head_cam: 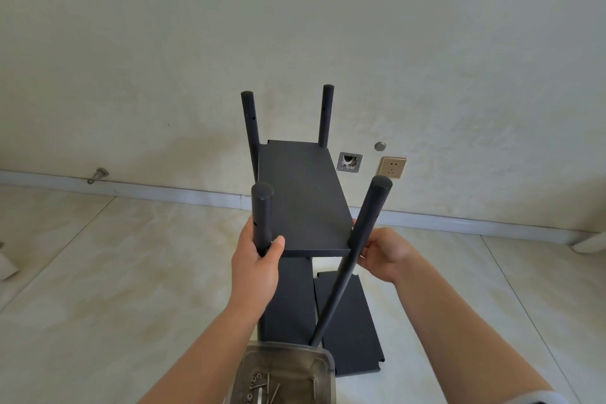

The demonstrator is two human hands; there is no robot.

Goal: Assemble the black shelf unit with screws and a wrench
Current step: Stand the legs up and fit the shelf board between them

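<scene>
The black shelf unit stands on the floor in front of me: a black shelf board [303,203] set between four black round posts. My left hand [257,267] is wrapped around the near left post [261,207], thumb on the board's front edge. My right hand [383,256] grips the near right post [367,223], which leans outward. Two far posts [250,121] rise behind the board. Loose black shelf boards [352,321] lie flat on the floor below. A clear plastic container [323,367] at the bottom holds several screws [262,385] and metal parts.
The wall behind carries a gold socket plate [392,167], an open wall box [350,162] and a round metal stud [380,146]. A door stopper [97,175] sticks out near the white skirting. Pale tiled floor spreads left and right of the unit.
</scene>
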